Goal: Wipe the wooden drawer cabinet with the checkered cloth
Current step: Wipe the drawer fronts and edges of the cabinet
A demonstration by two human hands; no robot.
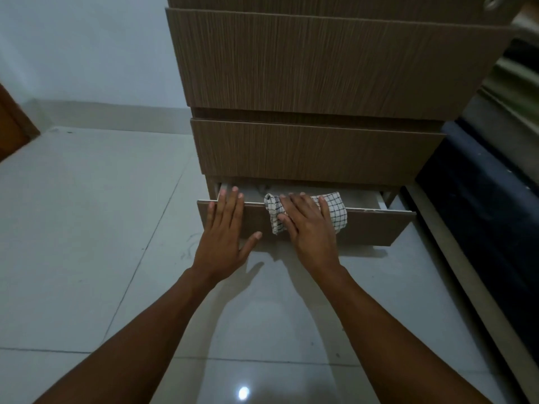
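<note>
Currently the bottom drawer [364, 225] of the wooden drawer cabinet [320, 68] stands pulled out. Left hand [224, 228] lies open, flat on its front, likely steadying it. Right hand [306, 225] presses the checkered cloth [335, 208] over the top edge, fingers spread, for wiping. No writing or labels legible.

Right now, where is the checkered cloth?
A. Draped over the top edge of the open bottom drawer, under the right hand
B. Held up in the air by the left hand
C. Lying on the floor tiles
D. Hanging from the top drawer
A: the checkered cloth hangs over the front edge of the pulled-out bottom drawer, with the right hand pressed flat on it; the left hand rests on bare wood.
</note>
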